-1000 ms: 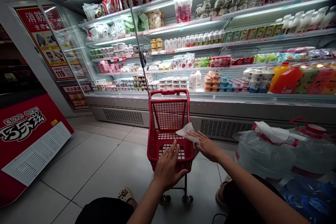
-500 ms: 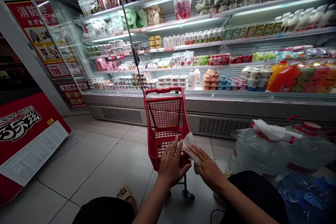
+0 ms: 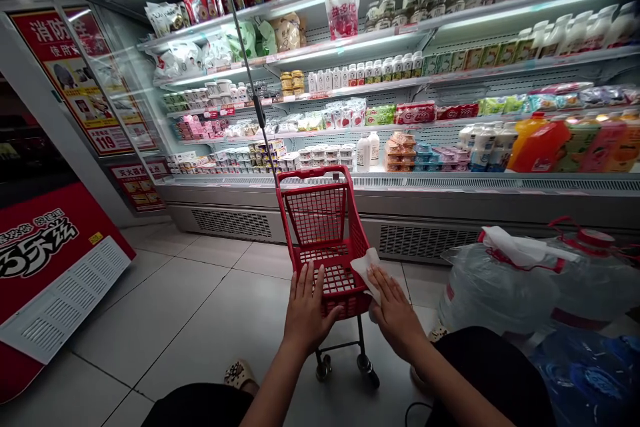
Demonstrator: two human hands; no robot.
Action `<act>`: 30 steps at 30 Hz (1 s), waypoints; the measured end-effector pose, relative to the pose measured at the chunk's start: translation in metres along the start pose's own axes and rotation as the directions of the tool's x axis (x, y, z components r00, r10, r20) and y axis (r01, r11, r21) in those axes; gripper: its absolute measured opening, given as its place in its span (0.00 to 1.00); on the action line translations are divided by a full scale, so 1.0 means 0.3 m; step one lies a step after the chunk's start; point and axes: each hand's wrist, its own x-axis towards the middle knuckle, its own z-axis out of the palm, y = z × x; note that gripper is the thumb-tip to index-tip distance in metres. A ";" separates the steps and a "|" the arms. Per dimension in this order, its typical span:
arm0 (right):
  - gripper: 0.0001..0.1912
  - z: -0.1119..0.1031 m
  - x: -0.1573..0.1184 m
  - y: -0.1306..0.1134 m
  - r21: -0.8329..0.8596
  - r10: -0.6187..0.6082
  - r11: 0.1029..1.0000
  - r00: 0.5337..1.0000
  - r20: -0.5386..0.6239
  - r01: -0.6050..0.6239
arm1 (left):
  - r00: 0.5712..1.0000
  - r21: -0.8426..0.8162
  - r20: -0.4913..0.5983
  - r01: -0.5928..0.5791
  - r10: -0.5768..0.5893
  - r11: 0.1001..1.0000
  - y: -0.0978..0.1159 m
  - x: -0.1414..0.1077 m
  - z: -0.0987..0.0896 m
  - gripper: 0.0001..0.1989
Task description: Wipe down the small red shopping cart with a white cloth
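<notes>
A small red shopping cart (image 3: 333, 257) with a lattice basket stands before me. My left hand (image 3: 307, 310) lies at the basket's near left edge, its fingers stretched out and spread, with nothing in it. Over the near right corner, my right hand (image 3: 393, 303) presses a white tissue (image 3: 367, 270) against the rim. That hand's fingers are fairly straight and close together on top of the tissue, whose upper part sticks out past them. The thumb is mostly hidden below. Two of the cart's dark wheels (image 3: 367, 367) show beneath the basket.
Behind the cart runs a lit refrigerated shelf (image 3: 420, 195) stocked with drinks, yogurts and bags. Large clear water bottles (image 3: 495, 290) and a blue water jug (image 3: 590, 373) stand at right. A red chest freezer (image 3: 65, 260) is at left. My shoe (image 3: 240, 372) rests on the tiles.
My left hand has moved left along the cart's near edge, away from my right hand. The basket has turned slightly, its near end shifting right. The tissue remains under my right hand.
</notes>
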 end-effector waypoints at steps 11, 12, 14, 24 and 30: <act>0.50 0.057 0.061 -0.275 -0.047 -0.229 0.972 0.973 0.025 0.230 | 0.999 -0.081 0.018 0.030 -0.029 0.996 0.055 0.016 0.008 0.52; 0.50 0.047 0.058 -0.258 -0.053 -0.244 0.968 0.969 0.032 0.246 | 0.999 -0.084 0.029 0.024 -0.021 0.996 0.052 0.017 0.006 0.52; 0.50 0.018 0.041 -0.199 -0.069 -0.258 0.963 0.965 0.044 0.261 | 0.999 -0.087 0.049 0.006 -0.001 0.996 0.047 0.017 0.001 0.51; 0.41 -0.027 -0.069 -0.034 -0.046 -0.013 0.999 1.000 -0.027 0.012 | 0.999 -0.144 0.041 -0.002 0.008 0.990 0.128 0.026 0.003 0.51; 0.43 0.048 -0.025 -0.172 0.051 -0.054 0.997 0.998 -0.017 0.055 | 0.999 -0.191 0.030 -0.033 0.040 0.981 0.212 0.043 0.014 0.50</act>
